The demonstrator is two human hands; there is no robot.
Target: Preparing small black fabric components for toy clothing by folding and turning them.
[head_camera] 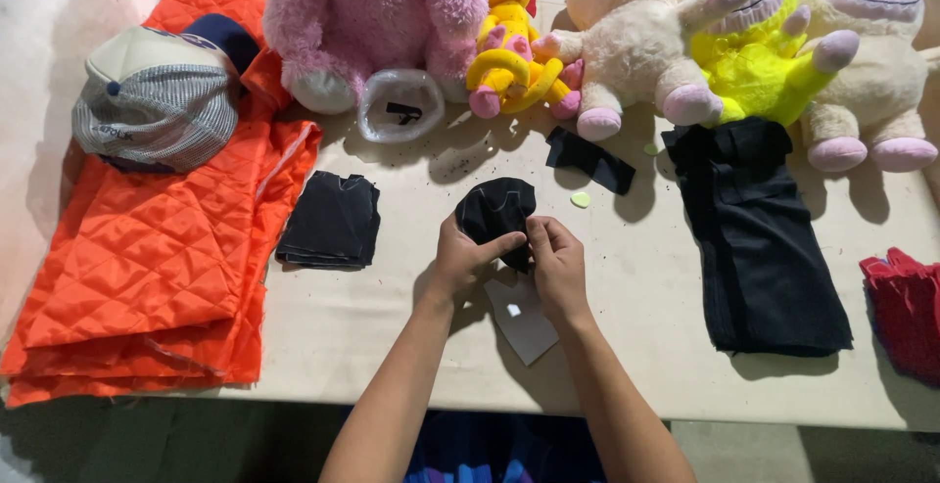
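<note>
As 2 forearms converge, left hand (460, 256), right hand (556, 258), fingers pinching black fabric piece (494, 209).

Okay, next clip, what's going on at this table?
A person works a small piece of black cloth with both hands: the left hand and the right hand each pinch it just above the table. A white card lies under the hands. A stack of black pieces sits to the left and a long pile of black fabric to the right. Plush toys line the far edge, with orange quilted fabric and a cap at the left.
</note>
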